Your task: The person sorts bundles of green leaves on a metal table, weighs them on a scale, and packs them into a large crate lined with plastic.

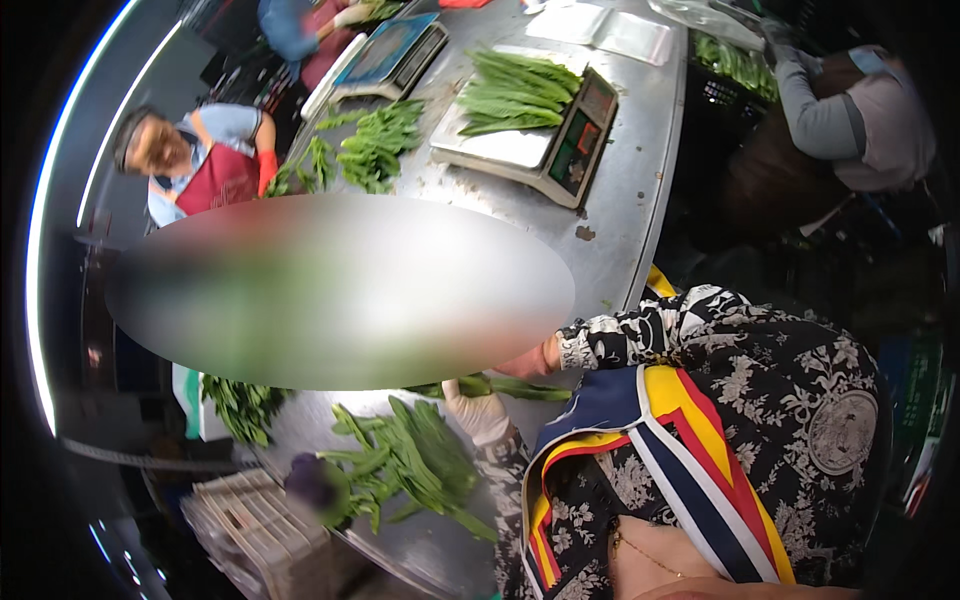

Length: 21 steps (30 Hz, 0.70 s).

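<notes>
My left hand (478,415), in a pale glove, grips a few leafy green stalks (536,389) at the table edge, close to my body. Just above it is my right hand (529,363), in a pinkish glove; its fingers vanish into a large blurred patch, so its grip is hidden. Below my left hand, a loose heap of long-leaf greens (431,457) lies on the metal table (600,262). Another bunch of greens (244,405) sits further left, partly covered by the blur.
A digital scale (559,169) carries a pile of long green leaves (517,90). Beyond stand a second scale (390,56), greens (382,142) and clear plastic bags (600,30). A person in a red apron (217,176) works opposite; another person (825,112) is at right. Crates (259,525) stand lower left.
</notes>
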### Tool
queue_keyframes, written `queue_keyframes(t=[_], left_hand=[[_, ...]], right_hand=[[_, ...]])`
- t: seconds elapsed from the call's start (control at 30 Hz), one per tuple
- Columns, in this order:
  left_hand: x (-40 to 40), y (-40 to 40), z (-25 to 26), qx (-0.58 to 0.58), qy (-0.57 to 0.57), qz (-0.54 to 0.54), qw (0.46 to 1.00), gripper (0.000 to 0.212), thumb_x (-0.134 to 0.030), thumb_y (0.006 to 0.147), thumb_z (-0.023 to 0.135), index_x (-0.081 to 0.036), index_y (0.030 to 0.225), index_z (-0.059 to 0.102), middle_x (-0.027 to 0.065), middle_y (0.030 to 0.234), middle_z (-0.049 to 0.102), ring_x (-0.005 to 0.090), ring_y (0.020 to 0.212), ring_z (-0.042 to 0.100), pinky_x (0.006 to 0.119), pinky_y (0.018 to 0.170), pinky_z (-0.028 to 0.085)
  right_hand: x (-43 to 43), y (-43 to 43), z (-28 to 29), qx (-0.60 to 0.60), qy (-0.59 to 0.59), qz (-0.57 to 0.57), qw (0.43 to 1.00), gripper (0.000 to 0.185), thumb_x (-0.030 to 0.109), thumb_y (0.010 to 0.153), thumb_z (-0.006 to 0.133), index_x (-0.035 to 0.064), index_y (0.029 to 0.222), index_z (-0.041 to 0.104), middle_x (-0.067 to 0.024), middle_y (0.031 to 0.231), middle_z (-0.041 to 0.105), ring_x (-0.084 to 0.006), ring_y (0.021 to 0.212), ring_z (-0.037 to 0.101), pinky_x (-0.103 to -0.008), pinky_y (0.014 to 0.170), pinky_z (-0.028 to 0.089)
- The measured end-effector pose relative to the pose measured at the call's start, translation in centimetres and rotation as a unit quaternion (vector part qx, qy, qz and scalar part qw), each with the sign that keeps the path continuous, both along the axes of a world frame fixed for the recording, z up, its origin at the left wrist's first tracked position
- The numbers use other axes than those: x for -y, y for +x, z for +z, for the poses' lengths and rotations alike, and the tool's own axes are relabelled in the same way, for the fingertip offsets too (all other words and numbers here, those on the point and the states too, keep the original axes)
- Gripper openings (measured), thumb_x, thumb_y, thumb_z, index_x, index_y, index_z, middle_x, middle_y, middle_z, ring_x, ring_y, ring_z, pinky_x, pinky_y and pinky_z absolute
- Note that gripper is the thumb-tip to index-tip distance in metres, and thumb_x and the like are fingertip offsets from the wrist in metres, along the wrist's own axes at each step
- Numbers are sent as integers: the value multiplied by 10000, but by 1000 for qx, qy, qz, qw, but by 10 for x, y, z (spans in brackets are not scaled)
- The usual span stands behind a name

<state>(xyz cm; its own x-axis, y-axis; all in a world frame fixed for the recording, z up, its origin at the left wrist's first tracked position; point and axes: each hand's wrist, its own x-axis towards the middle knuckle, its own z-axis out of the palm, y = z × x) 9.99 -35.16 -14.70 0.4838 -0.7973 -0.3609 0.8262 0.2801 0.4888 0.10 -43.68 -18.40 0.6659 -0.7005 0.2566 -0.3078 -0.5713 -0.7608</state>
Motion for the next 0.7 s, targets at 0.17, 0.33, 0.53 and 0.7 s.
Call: queue_keyframes(t=[0.17,0.33,0.53,0.7], left_hand=[[-20,13,59,175,-4,71,982,303,-165,813,666,2,1052,586,104,979,633,196,864,613,272,729,519],[-21,22,66,289,25,46,956,274,-142,822,661,39,1013,587,99,884,632,160,755,610,276,631,504],[0,17,-23,447,110,-95,883,394,-151,784,699,59,1054,503,87,771,571,162,588,543,265,575,474],[4,-16,59,706,103,-173,679,714,-146,761,719,65,1313,320,134,960,503,210,832,518,316,763,449]], right_hand=[[11,-5,44,60,373,-20,926,410,364,897,434,-31,971,515,-192,838,640,-328,788,627,-417,756,475],[21,-11,25,-117,141,98,978,731,524,816,538,-56,1223,359,-263,1079,565,-366,1011,559,-438,875,431],[12,-7,89,51,237,154,958,1122,730,650,608,-51,1332,180,-284,1196,435,-346,1109,466,-399,955,392],[26,-26,100,92,249,78,961,598,298,767,586,-27,1228,386,-169,1044,570,-234,979,551,-361,840,449]])
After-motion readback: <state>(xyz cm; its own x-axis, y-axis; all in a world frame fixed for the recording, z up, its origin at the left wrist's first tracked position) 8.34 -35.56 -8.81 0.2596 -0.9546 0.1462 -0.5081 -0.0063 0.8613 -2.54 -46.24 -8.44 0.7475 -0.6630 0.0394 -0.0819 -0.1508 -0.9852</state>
